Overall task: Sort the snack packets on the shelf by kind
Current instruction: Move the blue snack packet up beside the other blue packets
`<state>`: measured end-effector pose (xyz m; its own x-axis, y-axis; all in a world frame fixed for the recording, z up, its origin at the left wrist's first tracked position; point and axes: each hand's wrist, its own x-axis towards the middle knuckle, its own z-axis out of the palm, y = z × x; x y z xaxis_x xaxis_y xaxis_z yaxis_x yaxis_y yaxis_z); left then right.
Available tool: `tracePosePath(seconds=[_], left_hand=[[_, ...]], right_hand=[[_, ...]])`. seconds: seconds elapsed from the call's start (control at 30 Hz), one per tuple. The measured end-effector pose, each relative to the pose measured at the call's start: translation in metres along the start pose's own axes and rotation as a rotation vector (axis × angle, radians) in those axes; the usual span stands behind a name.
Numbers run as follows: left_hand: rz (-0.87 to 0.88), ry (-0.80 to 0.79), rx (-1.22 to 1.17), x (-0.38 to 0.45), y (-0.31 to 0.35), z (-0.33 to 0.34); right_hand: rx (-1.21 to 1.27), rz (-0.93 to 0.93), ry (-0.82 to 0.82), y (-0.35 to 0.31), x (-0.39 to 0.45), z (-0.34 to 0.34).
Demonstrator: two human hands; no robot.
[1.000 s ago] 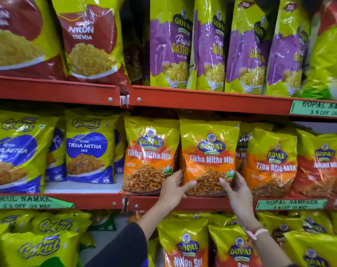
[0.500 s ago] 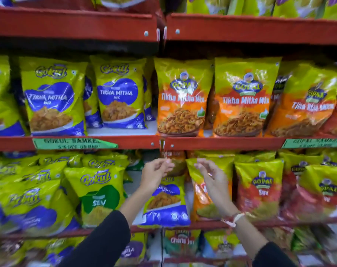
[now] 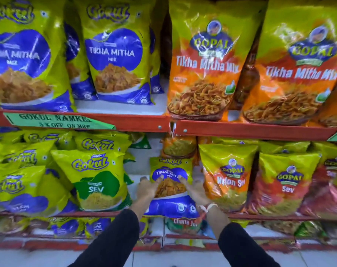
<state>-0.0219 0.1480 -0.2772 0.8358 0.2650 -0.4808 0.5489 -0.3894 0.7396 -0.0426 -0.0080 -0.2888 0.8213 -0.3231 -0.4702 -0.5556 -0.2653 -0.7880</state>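
Both hands gripped one small Gokul Tikha Mitha packet [image 3: 170,187] on the middle shelf [image 3: 260,215]: left hand [image 3: 147,187] closed on its left edge, right hand [image 3: 196,191] on its right edge. It stood between the Gokul Sev packet [image 3: 98,180] at left and the Gopal Nylon Sev packet [image 3: 228,176] at right, below the large Tikha Mitha bags.

The scene is brightly and evenly lit. White glare is thrown across the glossy Gopal Tikha Mitha Mix packet [image 3: 204,66]; left of and below it, packets are smeared by blur and bowed by wide-angle distortion.
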Motion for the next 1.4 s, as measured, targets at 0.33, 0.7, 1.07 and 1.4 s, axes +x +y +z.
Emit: tracePosePath(seconds=[0.33,0.7,1.07,1.4], left_hand=[[-0.116,-0.049,-0.276,0.015,-0.030,0.007],[0.047,0.009,-0.549,-0.043,-0.044,-0.021],[0.515,-0.004,-0.630,-0.111,-0.030,-0.118],[0.877,0.114,-0.654,-0.109,0.083,-0.212]], right_hand=[[0.178,-0.025,0.048,0.036,0.012,0.009],[0.435,-0.171,-0.014,0.041,-0.049,0.001],[0.390,-0.530,-0.123,-0.030,-0.153,-0.029],[0.436,-0.931,-0.129,-0.181,-0.167,-0.034]])
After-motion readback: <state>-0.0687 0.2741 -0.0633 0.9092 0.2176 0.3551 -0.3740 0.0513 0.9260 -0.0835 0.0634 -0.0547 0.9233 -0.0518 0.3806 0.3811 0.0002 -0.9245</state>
